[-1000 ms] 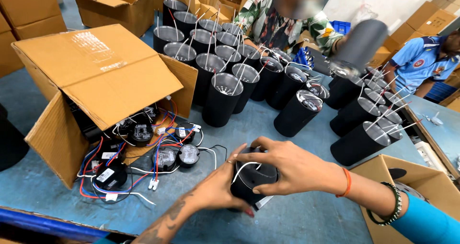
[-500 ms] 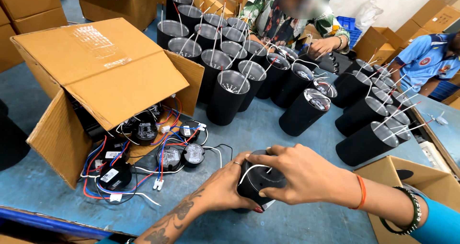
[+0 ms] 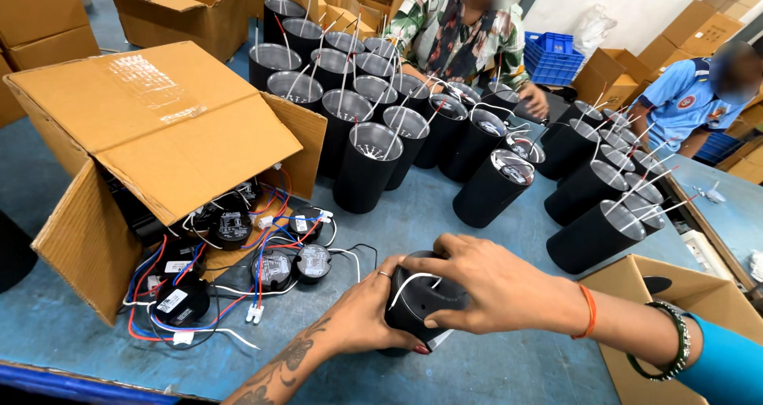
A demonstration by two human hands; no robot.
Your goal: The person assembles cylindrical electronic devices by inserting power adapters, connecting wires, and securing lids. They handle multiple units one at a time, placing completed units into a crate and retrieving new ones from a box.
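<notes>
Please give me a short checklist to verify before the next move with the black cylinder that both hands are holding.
1. Black cylinder gripped on both sides: ok, left hand and right hand both wrap it.
2. White wire kept free: ok, it loops over the cylinder top, not pinned under fingers.
3. Cylinder supported: ok, it appears to rest on the blue table.
4. Inside of the cylinder: cannot tell, the hands cover it.
5. Round black drivers within reach: ok, they lie with coloured wires beside the open cardboard box.
6. Room around: ok, the finished cylinders stand apart.
</notes>
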